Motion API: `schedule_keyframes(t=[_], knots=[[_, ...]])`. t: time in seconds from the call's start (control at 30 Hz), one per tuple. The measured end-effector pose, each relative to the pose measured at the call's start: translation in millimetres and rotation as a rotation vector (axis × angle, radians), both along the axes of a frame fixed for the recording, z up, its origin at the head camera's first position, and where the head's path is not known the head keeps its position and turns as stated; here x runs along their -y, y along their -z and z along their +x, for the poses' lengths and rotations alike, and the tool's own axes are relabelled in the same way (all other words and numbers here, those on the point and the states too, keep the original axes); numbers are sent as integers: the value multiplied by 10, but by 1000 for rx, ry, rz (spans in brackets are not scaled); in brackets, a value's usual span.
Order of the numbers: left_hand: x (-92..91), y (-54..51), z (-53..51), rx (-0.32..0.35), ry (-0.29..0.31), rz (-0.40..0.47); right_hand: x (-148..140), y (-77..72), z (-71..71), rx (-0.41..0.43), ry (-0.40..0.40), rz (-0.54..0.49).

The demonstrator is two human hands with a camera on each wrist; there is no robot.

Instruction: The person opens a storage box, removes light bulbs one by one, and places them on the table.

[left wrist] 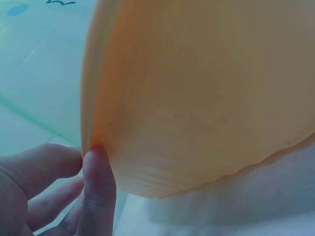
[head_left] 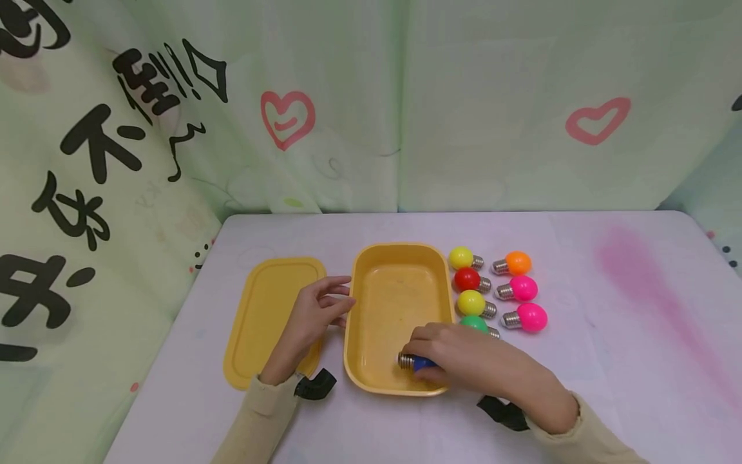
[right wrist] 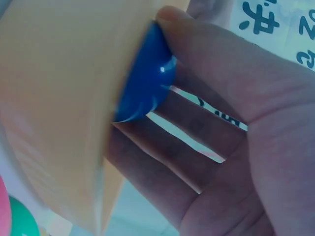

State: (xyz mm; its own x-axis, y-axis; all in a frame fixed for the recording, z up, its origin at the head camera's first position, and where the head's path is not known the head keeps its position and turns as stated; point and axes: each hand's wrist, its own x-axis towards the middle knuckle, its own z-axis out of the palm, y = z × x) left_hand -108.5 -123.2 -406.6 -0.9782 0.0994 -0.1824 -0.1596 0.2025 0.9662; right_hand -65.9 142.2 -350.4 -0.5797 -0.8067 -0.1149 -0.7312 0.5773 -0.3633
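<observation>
A yellow plastic box (head_left: 394, 290) stands without its lid in the middle of the table. At its left side, my left hand (head_left: 315, 312) pinches the rim between thumb and finger, as the left wrist view shows with the box wall (left wrist: 197, 98). My right hand (head_left: 469, 357) reaches over the right rim and holds a blue light bulb (head_left: 424, 363) low at the near right corner. The bulb's metal screw base points left. In the right wrist view the thumb and fingers are round the blue bulb (right wrist: 150, 81), partly hidden behind the box wall.
Right of the box lie two columns of bulbs: yellow (head_left: 461, 258), red (head_left: 466, 279), another yellow (head_left: 471, 302), a partly hidden green (head_left: 475, 323), orange (head_left: 518, 263) and two pink (head_left: 523, 288). The yellow lid (head_left: 272, 303) lies left of the box. A curtain (head_left: 464, 129) hangs behind the table.
</observation>
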Motion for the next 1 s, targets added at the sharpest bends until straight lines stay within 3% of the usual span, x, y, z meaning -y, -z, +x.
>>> schedule_keyframes(t=[0.3,0.77,1.0], knots=[[1,-12,14,5,-1,-8,-146,-167,53,-84,12,-16],[11,-30,19,-2,-5,-16,-547,-249,96,-268,51,-116],[3,-20,22,10,-16,-13,-800,-244,91,-256,141,-57]])
